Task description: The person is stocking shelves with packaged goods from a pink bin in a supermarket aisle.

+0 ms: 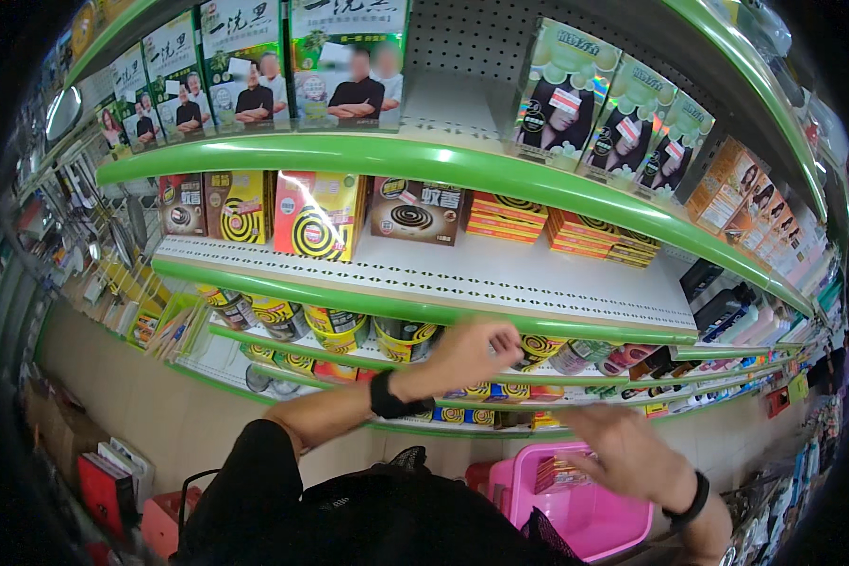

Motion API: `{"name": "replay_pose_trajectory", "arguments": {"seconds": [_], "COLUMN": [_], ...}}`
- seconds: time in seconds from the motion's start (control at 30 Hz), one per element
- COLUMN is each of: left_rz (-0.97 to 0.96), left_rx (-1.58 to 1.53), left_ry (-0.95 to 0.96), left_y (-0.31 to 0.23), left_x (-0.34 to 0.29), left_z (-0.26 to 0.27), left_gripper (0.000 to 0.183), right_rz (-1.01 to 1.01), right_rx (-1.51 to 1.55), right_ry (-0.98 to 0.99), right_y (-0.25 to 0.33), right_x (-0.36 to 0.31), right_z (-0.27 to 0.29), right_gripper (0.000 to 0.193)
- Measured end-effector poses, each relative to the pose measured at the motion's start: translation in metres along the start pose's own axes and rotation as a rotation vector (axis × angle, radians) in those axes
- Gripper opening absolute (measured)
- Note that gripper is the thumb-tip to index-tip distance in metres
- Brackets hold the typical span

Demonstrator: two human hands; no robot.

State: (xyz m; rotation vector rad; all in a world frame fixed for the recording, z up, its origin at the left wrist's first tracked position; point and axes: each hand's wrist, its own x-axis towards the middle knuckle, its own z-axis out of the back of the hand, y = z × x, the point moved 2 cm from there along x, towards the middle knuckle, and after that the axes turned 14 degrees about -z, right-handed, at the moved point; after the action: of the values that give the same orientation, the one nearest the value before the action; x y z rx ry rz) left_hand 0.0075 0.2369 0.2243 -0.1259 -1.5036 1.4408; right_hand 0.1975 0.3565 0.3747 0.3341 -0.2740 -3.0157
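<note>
My left hand [470,354] reaches up toward the round tins [407,338] on the shelf under the white middle shelf [500,278]; its fingers curl near a yellow-and-black tin, and whether it grips one is hidden. A black band sits on that wrist. My right hand [623,451] hovers palm down, fingers spread, over a pink plastic basket [585,514] that holds a small orange packet [558,472]. It holds nothing.
Green-edged shop shelves fill the view. Yellow and red coil boxes [319,215] and orange flat packs [505,217] stand on the middle shelf, hair-dye boxes [349,61] above. Hanging goods line the left aisle, bottles [726,311] the right. A red basket [160,519] sits low left.
</note>
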Motion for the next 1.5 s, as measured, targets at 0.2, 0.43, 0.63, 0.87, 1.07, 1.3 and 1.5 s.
{"name": "replay_pose_trajectory", "arguments": {"seconds": [0.2, 0.43, 0.63, 0.87, 1.07, 1.3, 1.5], "left_rz": [-0.04, -0.306, 0.178, -0.309, -0.258, -0.148, -0.248], "left_rx": [0.708, 1.334, 1.052, 1.225, 1.12, 1.222, 1.287], "left_ry": [-0.104, -0.042, 0.251, -0.029, 0.063, 0.249, 0.297], "left_y": [-0.038, -0.032, -0.006, 0.004, -0.037, -0.04, -0.061], "left_x": [0.033, 0.076, 0.107, 0.077, 0.056, 0.03, 0.03], "left_z": [0.127, 0.185, 0.22, 0.22, 0.201, 0.176, 0.157], "left_gripper": [0.029, 0.067, 0.051, 0.057, 0.045, 0.027, 0.032], "right_rz": [0.125, 0.087, -0.009, 0.12, 0.095, 0.141, 0.109], "right_rx": [-0.18, -0.117, -0.002, 0.09, 0.089, 0.09, -0.003], "right_ry": [-0.385, -0.733, -0.646, -0.725, -0.711, -0.73, -0.732], "right_y": [-0.001, -0.004, -0.013, -0.002, 0.029, 0.039, 0.038], "right_x": [0.122, 0.243, 0.307, 0.309, 0.265, 0.253, 0.233], "right_z": [0.013, 0.029, 0.045, 0.024, 0.022, -0.009, -0.012], "right_gripper": [0.048, 0.051, 0.047, 0.044, 0.051, 0.044, 0.03]}}
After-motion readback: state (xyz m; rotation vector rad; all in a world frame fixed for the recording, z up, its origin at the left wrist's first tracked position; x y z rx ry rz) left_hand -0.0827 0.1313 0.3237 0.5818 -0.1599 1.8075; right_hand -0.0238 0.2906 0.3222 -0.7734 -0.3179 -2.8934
